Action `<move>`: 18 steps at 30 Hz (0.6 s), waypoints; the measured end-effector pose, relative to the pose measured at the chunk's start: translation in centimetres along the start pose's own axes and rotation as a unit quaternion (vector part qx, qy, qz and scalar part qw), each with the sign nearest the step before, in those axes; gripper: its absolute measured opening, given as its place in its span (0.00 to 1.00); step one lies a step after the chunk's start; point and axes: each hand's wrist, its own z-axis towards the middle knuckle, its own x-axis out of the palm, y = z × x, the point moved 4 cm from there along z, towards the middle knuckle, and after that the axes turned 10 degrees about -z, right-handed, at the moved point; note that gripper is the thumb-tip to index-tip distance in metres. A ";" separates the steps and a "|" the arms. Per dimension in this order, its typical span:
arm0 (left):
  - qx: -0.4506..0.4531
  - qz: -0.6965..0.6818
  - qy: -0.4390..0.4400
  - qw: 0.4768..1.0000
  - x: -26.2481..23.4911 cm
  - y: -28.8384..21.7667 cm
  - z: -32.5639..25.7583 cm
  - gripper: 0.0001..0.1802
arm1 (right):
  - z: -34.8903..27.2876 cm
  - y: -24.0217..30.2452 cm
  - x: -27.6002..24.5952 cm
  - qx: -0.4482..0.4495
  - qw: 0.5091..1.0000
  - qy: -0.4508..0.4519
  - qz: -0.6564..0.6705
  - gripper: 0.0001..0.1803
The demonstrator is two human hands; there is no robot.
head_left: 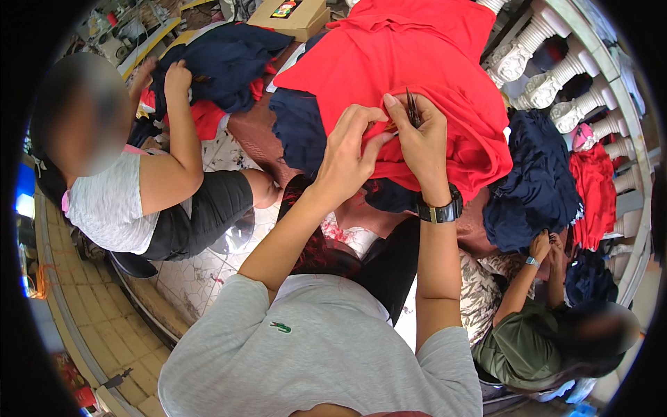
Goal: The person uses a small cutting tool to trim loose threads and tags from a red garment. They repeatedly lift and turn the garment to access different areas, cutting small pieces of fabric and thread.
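A large red garment (410,52) is spread over the work surface in front of me, its near edge bunched up under my hands. My left hand (351,149) is closed in a pinch on a fold of it. Close beside it, my right hand (422,135) holds a small pair of dark thread snips (413,111), their pointed blades directed away from me. The right thumb and the left fingertips meet near the red cloth's edge. Whatever fine thread lies between them is too small to make out.
Navy garments (299,125) lie under the red one, with another navy pile (531,181) at right. A co-worker (156,174) handles dark cloth at left; another (528,333) works at lower right. A cardboard box (292,19) stands at the back, white balusters (528,42) at right.
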 end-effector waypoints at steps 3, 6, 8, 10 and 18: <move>-0.016 0.002 -0.044 0.999 -0.4 0.8 -0.2 0.13 | -0.3 0.0 -0.1 -0.010 0.998 0.020 0.062 0.08; 0.034 -0.008 -0.064 0.997 -0.7 1.4 0.2 0.11 | -0.8 0.5 -0.3 -0.036 0.995 0.060 0.075 0.09; 0.023 -0.020 -0.070 0.997 -0.9 2.2 0.5 0.10 | -1.0 0.5 -0.3 -0.042 0.994 0.076 0.060 0.12; -0.022 -0.054 -0.079 0.995 -0.8 3.1 0.4 0.09 | -1.3 0.1 0.1 -0.033 0.995 0.076 0.051 0.16; 0.080 0.113 -0.092 0.986 -1.7 0.9 0.9 0.05 | -1.3 -0.6 0.7 -0.076 0.997 -0.010 0.011 0.15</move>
